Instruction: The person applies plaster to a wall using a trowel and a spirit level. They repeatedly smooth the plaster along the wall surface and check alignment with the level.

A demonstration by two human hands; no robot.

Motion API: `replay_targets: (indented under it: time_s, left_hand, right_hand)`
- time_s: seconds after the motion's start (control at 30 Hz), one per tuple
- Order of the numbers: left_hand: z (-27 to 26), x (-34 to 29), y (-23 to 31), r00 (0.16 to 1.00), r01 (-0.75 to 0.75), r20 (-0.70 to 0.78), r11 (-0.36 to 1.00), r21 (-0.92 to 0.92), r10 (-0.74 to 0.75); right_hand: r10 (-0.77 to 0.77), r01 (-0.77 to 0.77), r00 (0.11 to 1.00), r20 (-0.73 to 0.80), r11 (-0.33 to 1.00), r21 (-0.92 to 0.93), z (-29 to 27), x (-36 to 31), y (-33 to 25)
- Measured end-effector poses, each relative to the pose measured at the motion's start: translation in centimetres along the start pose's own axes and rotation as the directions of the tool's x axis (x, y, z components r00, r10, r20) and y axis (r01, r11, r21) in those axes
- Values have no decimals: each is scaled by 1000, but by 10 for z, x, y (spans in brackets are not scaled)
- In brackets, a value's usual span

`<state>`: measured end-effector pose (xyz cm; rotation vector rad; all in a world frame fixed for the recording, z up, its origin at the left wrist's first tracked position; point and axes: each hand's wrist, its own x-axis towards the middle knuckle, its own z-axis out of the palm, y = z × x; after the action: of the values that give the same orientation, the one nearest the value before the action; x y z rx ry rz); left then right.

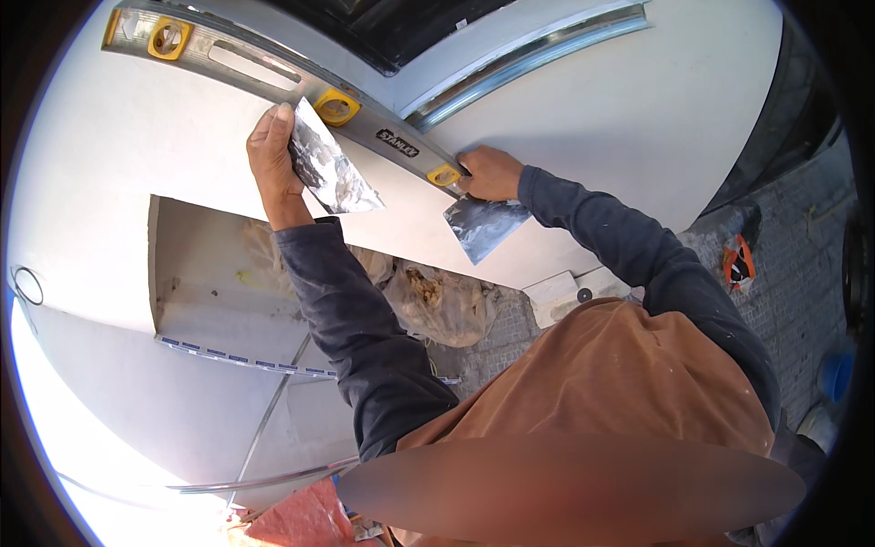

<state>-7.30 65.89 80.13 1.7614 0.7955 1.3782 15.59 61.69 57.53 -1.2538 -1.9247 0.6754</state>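
A long grey spirit level (264,68) with yellow-framed vials lies slantwise across the white panel (583,118). My left hand (276,164) is closed on a putty knife (335,169), its wide metal blade smeared with white and dark filler. The fingertips of that hand reach the level's near edge. At the level's right end, my right hand (493,173) is closed on a second putty knife (488,226), whose smeared blade sticks out below the fist. Its fingers touch the level's end; whether they also grip it is hidden. Both handles are covered by my hands.
A shiny metal channel (538,64) lies beyond the level, on the panel. Nearer is a rectangular cut-out (214,264), with clear plastic bags (437,305) behind it. An orange-and-black item (738,263) sits on the paved floor (793,301) at right, and a blue bucket (836,376) stands farther right.
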Motion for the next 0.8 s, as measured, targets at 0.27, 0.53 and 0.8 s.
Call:
replay_targets:
  time_s: [0.27,0.53,0.8]
  left_hand:
    - [-3,2,-4,999,8,-43,1000,-17,-9]
    - [-4,2,-5,1000,-7,-18,1000,0,7]
    - [-5,4,-5,997,27,-77,999,-18,-29]
  right_hand:
    - [-11,12,1000,27,999,-43,0,1,0]
    - [-1,2,1000,30,999,-46,-2,0,-3]
    - [-3,5,999,41,999,-50,-2,1,-3]
